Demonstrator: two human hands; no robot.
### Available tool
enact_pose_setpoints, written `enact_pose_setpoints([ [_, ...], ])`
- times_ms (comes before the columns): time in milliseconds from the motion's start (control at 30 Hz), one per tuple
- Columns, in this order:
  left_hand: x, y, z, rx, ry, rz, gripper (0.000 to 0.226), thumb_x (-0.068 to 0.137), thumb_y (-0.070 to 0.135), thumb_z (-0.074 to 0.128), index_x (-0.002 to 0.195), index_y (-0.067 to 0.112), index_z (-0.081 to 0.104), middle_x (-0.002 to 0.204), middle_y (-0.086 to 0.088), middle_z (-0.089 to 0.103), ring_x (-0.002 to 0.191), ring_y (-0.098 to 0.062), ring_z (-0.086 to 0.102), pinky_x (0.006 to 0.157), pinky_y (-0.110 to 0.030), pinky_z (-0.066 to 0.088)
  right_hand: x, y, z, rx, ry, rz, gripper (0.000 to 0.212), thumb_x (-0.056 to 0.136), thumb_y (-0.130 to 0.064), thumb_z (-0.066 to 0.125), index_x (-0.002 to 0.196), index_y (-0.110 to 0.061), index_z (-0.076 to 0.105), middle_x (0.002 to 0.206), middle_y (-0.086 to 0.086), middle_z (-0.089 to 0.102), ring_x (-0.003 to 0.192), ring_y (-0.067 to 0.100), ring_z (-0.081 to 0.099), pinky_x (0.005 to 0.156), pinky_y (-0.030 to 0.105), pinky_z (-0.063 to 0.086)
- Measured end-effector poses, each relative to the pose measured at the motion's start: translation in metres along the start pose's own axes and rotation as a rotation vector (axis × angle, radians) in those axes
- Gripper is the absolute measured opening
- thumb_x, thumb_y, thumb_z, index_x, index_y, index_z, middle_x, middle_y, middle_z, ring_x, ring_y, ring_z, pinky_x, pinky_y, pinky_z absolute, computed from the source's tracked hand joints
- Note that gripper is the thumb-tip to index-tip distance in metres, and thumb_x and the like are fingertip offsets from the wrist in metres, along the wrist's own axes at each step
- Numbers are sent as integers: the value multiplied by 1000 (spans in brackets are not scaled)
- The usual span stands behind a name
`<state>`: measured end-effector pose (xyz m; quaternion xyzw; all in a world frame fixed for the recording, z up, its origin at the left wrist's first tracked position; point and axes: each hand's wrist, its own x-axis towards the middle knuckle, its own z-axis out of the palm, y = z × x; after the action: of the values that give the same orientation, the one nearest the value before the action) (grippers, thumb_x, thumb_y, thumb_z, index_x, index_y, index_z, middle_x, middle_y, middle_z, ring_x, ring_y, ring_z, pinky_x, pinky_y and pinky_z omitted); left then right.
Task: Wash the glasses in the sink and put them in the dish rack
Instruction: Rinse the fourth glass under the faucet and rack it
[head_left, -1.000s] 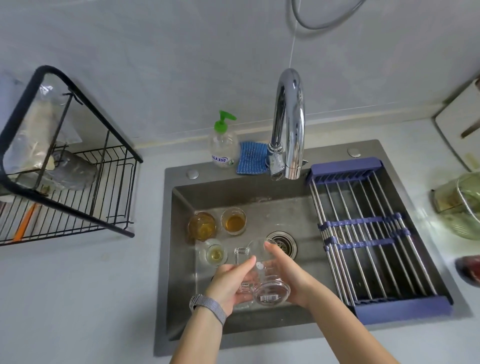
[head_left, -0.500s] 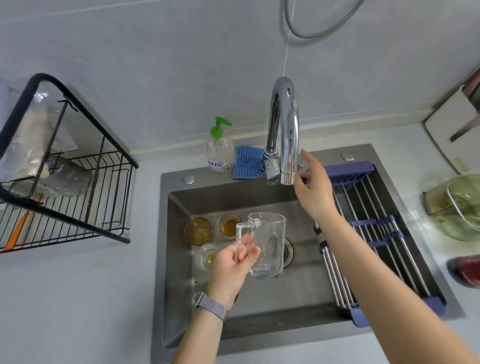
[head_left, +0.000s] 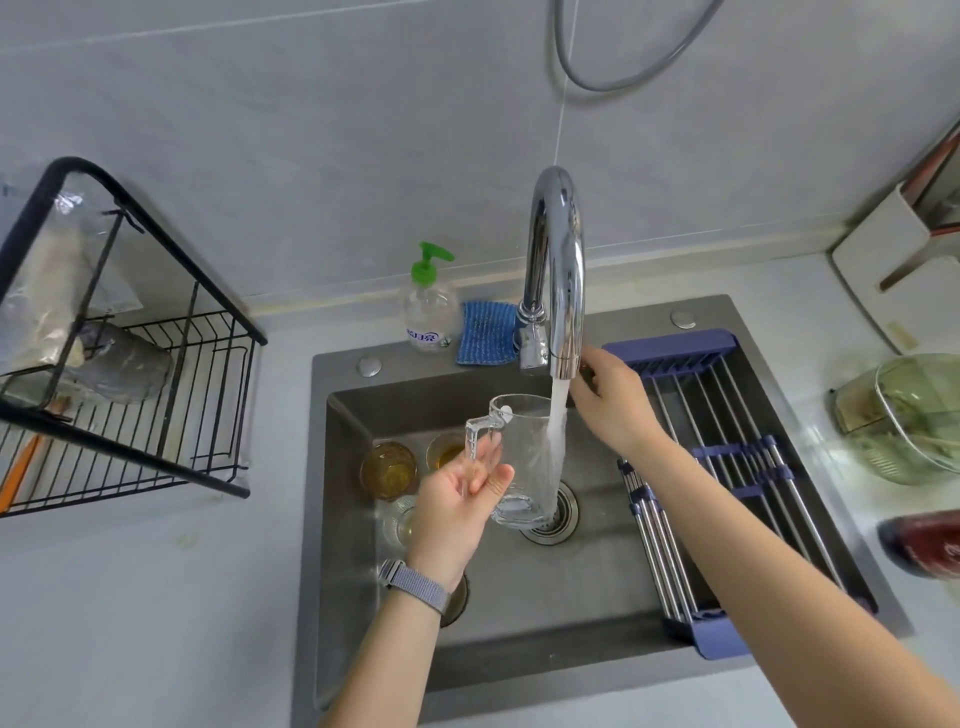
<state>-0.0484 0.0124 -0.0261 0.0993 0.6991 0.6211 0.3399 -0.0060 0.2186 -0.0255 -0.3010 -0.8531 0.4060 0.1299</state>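
The left hand (head_left: 460, 496) grips the handle of a clear glass mug (head_left: 524, 457), fingers curled round it, and holds the mug upright over the sink (head_left: 597, 587), just at 9 o'clock of the drain (head_left: 556, 514). Its long axis stands near vertical, mouth up, and the stream of water (head_left: 558, 415) from the tap (head_left: 558, 270) runs down just at or inside the rim's 3 o'clock edge; whether it lands inside I cannot tell for sure. That is the relation to mind: the mouth wants to sit squarely under the spout, so a small shift of the mug toward 3 o'clock looks called for.

The right hand (head_left: 610, 400) is at the tap's lever, at 3 o'clock of the spout, fingers bent about it; the lever itself is hidden, so how firmly it is held I cannot tell. The left hand is the one nearer the mug.

At 9 o'clock of the mug, two tumblers (head_left: 389, 470) on the sink floor hold amber liquid, and a third small glass (head_left: 400, 522) sits below them. The roll-up dish rack (head_left: 727, 467) spans the sink's 3 o'clock side and bears nothing. A soap bottle (head_left: 428, 312) and blue cloth (head_left: 488, 332) rest at 12 o'clock
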Motion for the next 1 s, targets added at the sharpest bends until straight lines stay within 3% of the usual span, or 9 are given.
enact_pose_setpoints([
  [33, 0, 1, 0, 38, -9, 0, 48, 83, 21, 70, 72, 21, 24, 99, 26, 65, 100, 13, 61, 87, -13, 47, -8, -2, -4, 65, 64, -31, 24, 98, -22, 52, 115, -12, 64, 104, -9, 61, 96, 11, 57, 82, 25, 43],
  [100, 1, -1, -2, 99, -14, 12, 46, 84, 15, 70, 57, 13, 33, 84, 23, 66, 86, 16, 61, 83, -12, 45, -27, -5, -16, 218, 128, -147, 26, 95, -33, 54, 112, -18, 66, 109, -9, 66, 107, 9, 59, 90, 22, 46],
  [233, 9, 0, -7, 146, -131, 24, 47, 80, 20, 72, 57, 15, 32, 116, -3, 70, 121, 12, 50, 86, -2, 42, -49, 1, -28, -28, -219, -459, 37, 83, -55, 63, 96, -23, 75, 103, -12, 71, 113, 2, 59, 109, 21, 33],
  [433, 20, 5, -9, 29, -212, 3, 46, 78, 16, 78, 57, 12, 37, 117, -7, 69, 125, -6, 52, 86, -9, 47, -46, 4, -19, -39, -463, -509, 36, 87, -49, 59, 84, -18, 78, 81, -9, 76, 79, 4, 70, 121, 24, 16],
  [533, 29, -6, -10, -243, -152, -137, 63, 54, 50, 90, 94, 8, 63, 122, -4, 69, 120, -20, 62, 101, -39, 50, -48, -1, -11, 88, -378, -372, 39, 85, -50, 59, 84, -16, 79, 78, -4, 76, 72, 12, 72, 122, 26, 17],
  [600, 29, -13, -7, -453, -184, -274, 84, 60, 55, 86, 125, 12, 55, 134, -11, 61, 122, -31, 59, 103, -59, 43, -55, -3, -2, 154, -263, -285, 39, 86, -50, 58, 82, -18, 78, 75, -5, 76, 68, 8, 71, 122, 32, 20],
  [700, 27, -17, 1, -623, -262, -378, 79, 83, 54, 69, 145, 17, 39, 140, -18, 53, 124, -41, 54, 101, -60, 44, -67, -12, 13, 131, -141, -250, 38, 89, -47, 56, 83, -18, 79, 75, -9, 76, 67, 5, 70, 122, 37, 21],
  [867, 28, -11, 3, -652, -204, -450, 66, 86, 54, 61, 138, 14, 52, 113, -14, 67, 85, -27, 69, 63, -37, 56, -60, -18, 4, -292, -285, -795, 33, 93, -49, 57, 111, -27, 73, 97, -9, 76, 104, 12, 68, 121, 48, 14],
  [1000, 36, 1, 1, -389, -196, -416, 55, 84, 50, 65, 126, 17, 55, 118, -15, 67, 89, -29, 70, 64, -39, 56, -36, -11, -9, -832, -755, -778, 67, 86, -57, 51, 149, -40, 33, 153, -6, 40, 145, 15, 29, 112, 65, -19],
])
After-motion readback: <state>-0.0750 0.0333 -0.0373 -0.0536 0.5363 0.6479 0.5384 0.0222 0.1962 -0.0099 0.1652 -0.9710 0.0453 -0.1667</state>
